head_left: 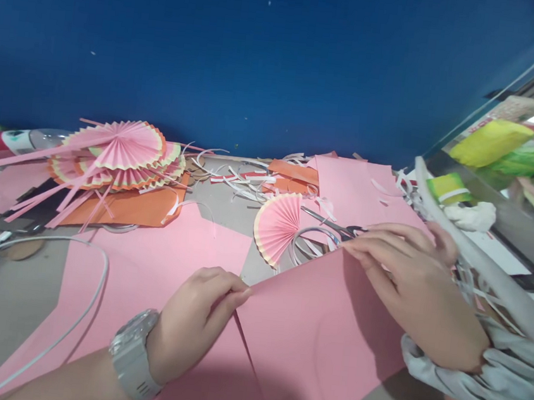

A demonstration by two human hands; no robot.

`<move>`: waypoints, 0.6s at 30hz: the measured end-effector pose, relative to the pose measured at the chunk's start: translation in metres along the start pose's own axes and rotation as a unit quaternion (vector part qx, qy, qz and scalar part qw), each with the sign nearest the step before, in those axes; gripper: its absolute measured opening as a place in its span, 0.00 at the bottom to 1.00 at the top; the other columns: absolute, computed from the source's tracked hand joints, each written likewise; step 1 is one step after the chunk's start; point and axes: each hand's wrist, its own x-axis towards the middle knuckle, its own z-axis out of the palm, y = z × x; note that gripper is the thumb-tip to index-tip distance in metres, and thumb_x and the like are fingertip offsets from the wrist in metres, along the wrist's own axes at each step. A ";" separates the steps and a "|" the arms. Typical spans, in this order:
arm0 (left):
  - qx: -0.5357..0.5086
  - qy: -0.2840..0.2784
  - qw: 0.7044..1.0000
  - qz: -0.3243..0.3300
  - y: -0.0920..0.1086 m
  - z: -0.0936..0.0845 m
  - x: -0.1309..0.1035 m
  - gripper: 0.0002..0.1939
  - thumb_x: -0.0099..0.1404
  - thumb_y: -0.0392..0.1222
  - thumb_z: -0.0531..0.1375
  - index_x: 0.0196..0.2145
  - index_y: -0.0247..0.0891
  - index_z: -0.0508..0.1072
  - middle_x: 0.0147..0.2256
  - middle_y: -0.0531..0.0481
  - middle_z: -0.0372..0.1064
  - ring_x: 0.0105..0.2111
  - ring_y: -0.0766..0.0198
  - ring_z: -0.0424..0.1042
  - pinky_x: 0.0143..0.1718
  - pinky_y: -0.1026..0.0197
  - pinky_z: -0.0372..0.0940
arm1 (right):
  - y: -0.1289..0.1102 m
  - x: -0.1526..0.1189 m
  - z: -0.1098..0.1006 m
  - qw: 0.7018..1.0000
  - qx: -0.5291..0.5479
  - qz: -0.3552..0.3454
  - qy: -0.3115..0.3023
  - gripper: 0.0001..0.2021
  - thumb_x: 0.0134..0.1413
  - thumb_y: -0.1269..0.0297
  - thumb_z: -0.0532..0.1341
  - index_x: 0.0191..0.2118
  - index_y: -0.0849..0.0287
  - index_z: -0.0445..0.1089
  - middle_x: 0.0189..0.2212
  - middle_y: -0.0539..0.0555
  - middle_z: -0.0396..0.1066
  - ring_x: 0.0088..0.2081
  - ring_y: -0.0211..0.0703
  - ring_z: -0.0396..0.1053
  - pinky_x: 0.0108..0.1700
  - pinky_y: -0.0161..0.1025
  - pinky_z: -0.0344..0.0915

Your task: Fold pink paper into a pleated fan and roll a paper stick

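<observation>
A pink paper sheet [310, 338] lies at a slant in front of me, its far edge slightly raised. My left hand [199, 323], with a grey watch at the wrist, pinches the sheet's far left corner. At the far right corner, my right hand [406, 278] grips the same edge between thumb and fingers. Just beyond the sheet rest scissors [335, 225], partly hidden by my right hand. A pleated pink paper fan [279, 227] with a pale yellow rim sits left of them. Another large pink sheet [154, 277] lies flat under my left hand.
Stacked paper fans [120, 146] with long strips stand at the back left, over orange paper [132, 208]. A white cable [98, 284] curves across the left sheet. Paper scraps [240, 181] line the blue wall [262, 66]. A bottle [15, 142] lies far left.
</observation>
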 end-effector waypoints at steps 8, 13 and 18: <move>-0.029 -0.002 1.000 -0.006 -0.001 -0.001 0.000 0.08 0.66 0.39 0.50 0.32 0.40 0.67 0.28 0.54 0.67 0.31 0.67 0.66 0.36 0.65 0.58 | 0.007 0.000 0.008 0.988 -0.082 0.072 0.111 0.13 0.57 0.60 0.47 0.32 0.51 0.68 0.32 0.50 0.71 0.41 0.50 0.64 0.53 0.58 0.44; -0.056 -0.004 0.998 -0.020 -0.001 -0.001 -0.001 0.09 0.66 0.41 0.50 0.30 0.39 0.67 0.28 0.54 0.66 0.30 0.68 0.65 0.35 0.66 0.58 | 0.021 -0.003 0.003 0.968 -0.135 0.127 0.167 0.13 0.56 0.61 0.47 0.31 0.55 0.68 0.32 0.54 0.71 0.41 0.52 0.66 0.52 0.60 0.46; -0.108 0.007 0.991 -0.080 -0.003 -0.002 0.001 0.12 0.66 0.45 0.50 0.29 0.38 0.66 0.26 0.55 0.63 0.27 0.68 0.61 0.31 0.66 0.58 | 0.017 -0.002 -0.013 0.954 0.076 0.227 0.179 0.13 0.58 0.59 0.49 0.38 0.56 0.68 0.36 0.55 0.71 0.42 0.46 0.68 0.46 0.45 0.61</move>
